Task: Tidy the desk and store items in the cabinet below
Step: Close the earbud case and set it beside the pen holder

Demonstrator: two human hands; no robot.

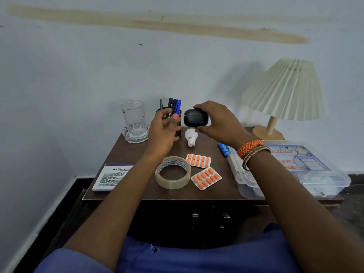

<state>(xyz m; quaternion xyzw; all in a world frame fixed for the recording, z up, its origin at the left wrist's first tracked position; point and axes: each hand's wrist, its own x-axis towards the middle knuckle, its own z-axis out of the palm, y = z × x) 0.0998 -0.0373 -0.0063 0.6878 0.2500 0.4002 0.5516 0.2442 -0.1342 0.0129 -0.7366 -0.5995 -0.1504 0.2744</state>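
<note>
My right hand [214, 123] grips a round black case [194, 118] with a thin gold line, lifted above the back of the brown desk [122, 152]. My left hand [163, 133] is curled round the black mesh pen holder [167, 113], which is full of pens and mostly hidden behind the fingers. On the desk lie a white light bulb [190, 137], a roll of clear tape [173, 172], two strips of orange tablets [202, 170], a blue tablet strip [224, 149] and a white stamp pad box [111, 177]. The cabinet doors [208, 219] below are closed.
A clear glass [134, 117] stands in a glass ashtray [135, 135] at the back left. A transparent first aid box [295, 174] fills the right side. A pleated cream lamp [283, 95] stands at the back right. The wall is close behind.
</note>
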